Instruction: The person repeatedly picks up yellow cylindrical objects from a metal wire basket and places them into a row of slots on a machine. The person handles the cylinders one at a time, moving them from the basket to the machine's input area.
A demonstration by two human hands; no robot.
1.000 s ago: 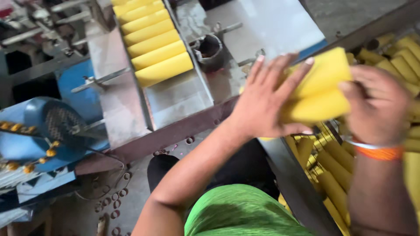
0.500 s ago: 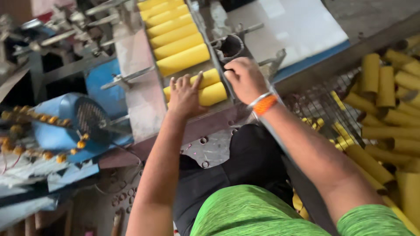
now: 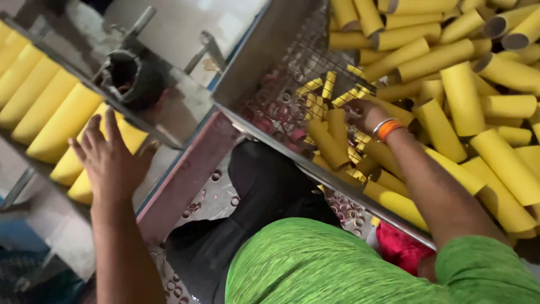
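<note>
A row of fat yellow cardboard tubes [image 3: 56, 121] lies side by side in a metal chute at the left. My left hand [image 3: 109, 163] rests flat on the nearest tubes with its fingers spread and grips nothing. My right hand [image 3: 365, 114], with an orange band at the wrist, reaches down into a wire-mesh bin [image 3: 281, 95] among thinner yellow tubes [image 3: 329, 141]. Its fingers are buried between them, so a grip is not visible. A large heap of yellow tubes [image 3: 495, 101] fills the bin to the right.
A black round machine part [image 3: 132, 76] sits on the metal plate beside the chute. A grey metal wall [image 3: 264, 50] separates the machine from the bin. Small rings [image 3: 216, 194] litter the ledge below. A red cloth [image 3: 402, 247] lies near my green shirt.
My right hand has left the chute and swung right into the bin of tubes. My left hand stays on the tubes in the chute. The view has shifted right and closer.
</note>
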